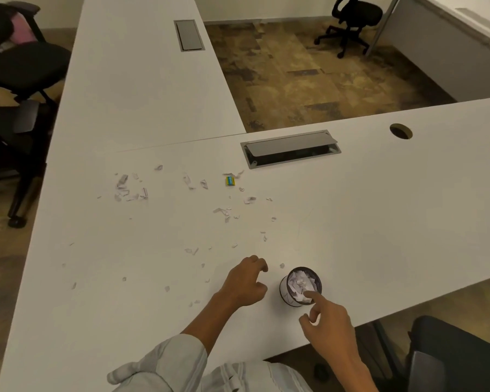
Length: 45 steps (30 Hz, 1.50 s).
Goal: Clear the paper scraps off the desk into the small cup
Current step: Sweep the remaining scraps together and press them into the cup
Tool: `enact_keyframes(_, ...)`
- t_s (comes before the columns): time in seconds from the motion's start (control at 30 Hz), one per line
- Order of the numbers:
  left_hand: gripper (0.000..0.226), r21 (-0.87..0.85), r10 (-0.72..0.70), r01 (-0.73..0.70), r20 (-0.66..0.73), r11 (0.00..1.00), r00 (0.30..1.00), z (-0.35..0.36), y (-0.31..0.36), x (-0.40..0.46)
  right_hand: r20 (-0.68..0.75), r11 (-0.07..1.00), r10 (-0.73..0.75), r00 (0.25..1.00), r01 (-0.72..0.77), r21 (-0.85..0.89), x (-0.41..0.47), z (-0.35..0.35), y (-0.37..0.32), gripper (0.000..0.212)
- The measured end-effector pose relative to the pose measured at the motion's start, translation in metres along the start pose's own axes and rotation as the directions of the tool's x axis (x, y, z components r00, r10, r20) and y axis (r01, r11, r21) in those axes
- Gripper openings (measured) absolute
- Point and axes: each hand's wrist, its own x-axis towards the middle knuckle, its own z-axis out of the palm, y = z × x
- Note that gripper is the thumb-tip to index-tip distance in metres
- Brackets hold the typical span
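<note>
A small dark cup (286, 292) stands near the front edge of the white desk (379, 207), filled with white paper scraps. My right hand (330, 321) hovers at the cup's near side, its index finger stretched onto the rim and the paper inside, the other fingers curled. My left hand (245, 282) rests on the desk just left of the cup with fingers loosely curled, holding nothing that shows. Several white paper scraps (130, 188) lie scattered over the desk to the left and beyond, with a tiny one (282, 265) close behind the cup.
A small yellow and blue item (230, 181) lies among the far scraps. A grey cable tray (290, 149) with its lid ajar is set into the desk behind, and a round grommet hole (400, 131) at the right. Black chairs (20, 66) stand on the left.
</note>
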Motion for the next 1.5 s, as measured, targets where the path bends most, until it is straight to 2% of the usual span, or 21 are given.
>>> enact_keyframes(0.1, 0.034, -0.023, -0.046, 0.044, -0.084, 0.999, 0.995, -0.005, -0.016, -0.007, -0.069, 0.992, -0.071, 0.995, 0.078, 0.099, -0.003, -0.003, -0.005, 0.036)
enact_keyframes(0.2, 0.035, -0.033, -0.127, 0.123, -0.154, 0.992, 0.98, -0.01, -0.039, -0.017, -0.044, 0.955, -0.15, 0.988, 0.157, 0.251, -0.001, 0.004, -0.024, 0.034)
enact_keyframes(0.3, 0.042, -0.011, -0.22, 0.222, -0.184, 0.975, 0.958, -0.016, -0.067, -0.031, 0.13, 0.877, -0.133, 0.983, 0.056, 0.477, 0.008, 0.021, -0.056, 0.035)
enact_keyframes(0.37, 0.053, -0.006, -0.272, 0.277, -0.208, 0.961, 0.94, -0.022, -0.084, -0.043, 0.26, 0.859, -0.115, 0.959, -0.036, 0.51, 0.021, 0.039, -0.077, 0.043)
enact_keyframes(0.47, 0.069, -0.001, -0.312, 0.324, -0.268, 0.946, 0.911, -0.03, -0.107, -0.058, 0.32, 0.903, -0.077, 0.944, -0.07, 0.425, 0.05, 0.072, -0.101, 0.064)
enact_keyframes(0.57, 0.077, 0.014, -0.341, 0.362, -0.304, 0.932, 0.89, -0.04, -0.126, -0.069, 0.275, 0.98, -0.035, 0.961, -0.021, 0.197, 0.079, 0.094, -0.115, 0.082)
enact_keyframes(0.67, 0.082, 0.004, -0.382, 0.404, -0.317, 0.915, 0.868, -0.049, -0.143, -0.077, 0.246, 0.992, 0.094, 0.965, -0.113, 0.061, 0.108, 0.106, -0.118, 0.094)
enact_keyframes(0.73, 0.085, 0.004, -0.414, 0.438, -0.317, 0.899, 0.853, -0.055, -0.153, -0.082, 0.226, 0.978, 0.208, 0.952, -0.206, -0.033, 0.123, 0.117, -0.114, 0.098)
enact_keyframes(0.87, 0.093, -0.004, -0.496, 0.523, -0.324, 0.852, 0.805, -0.061, -0.175, -0.093, 0.126, 0.942, 0.335, 0.934, -0.332, -0.048, 0.131, 0.143, -0.112, 0.095)
enact_keyframes(1.0, 0.106, -0.02, -0.575, 0.608, -0.348, 0.794, 0.74, -0.063, -0.202, -0.107, 0.082, 0.972, 0.213, 0.973, -0.203, -0.119, 0.12, 0.174, -0.124, 0.093)
enact_keyframes(1.13, 0.122, -0.02, -0.652, 0.686, -0.328, 0.728, 0.683, -0.064, -0.228, -0.116, 0.166, 0.983, -0.077, 0.983, 0.103, -0.154, 0.102, 0.197, -0.145, 0.089)
enact_keyframes(1.2, 0.132, -0.063, -0.697, 0.719, -0.317, 0.692, 0.643, -0.07, -0.239, -0.117, 0.2, 0.964, -0.237, 0.951, 0.256, -0.077, 0.103, 0.198, -0.153, 0.086)
enact_keyframes(1.27, 0.139, -0.101, -0.736, 0.75, -0.311, 0.654, 0.601, -0.081, -0.25, -0.114, 0.137, 0.948, -0.319, 0.938, 0.318, 0.026, 0.119, 0.191, -0.157, 0.082)
enact_keyframes(1.33, 0.146, -0.13, -0.76, 0.765, -0.307, 0.63, 0.573, -0.094, -0.263, -0.109, 0.0, 0.966, -0.255, 0.967, 0.254, 0.039, 0.15, 0.177, -0.155, 0.081)
enact_keyframes(1.4, 0.149, -0.143, -0.79, 0.793, -0.296, 0.592, 0.537, -0.109, -0.279, -0.103, -0.108, 0.994, -0.106, 0.988, 0.108, 0.011, 0.189, 0.161, -0.147, 0.081)
enact_keyframes(1.5, 0.145, -0.141, -0.85, 0.855, -0.272, 0.5, 0.452, -0.136, -0.298, -0.091, -0.146, 0.996, 0.08, 0.986, -0.083, -0.013, 0.243, 0.14, -0.126, 0.087)
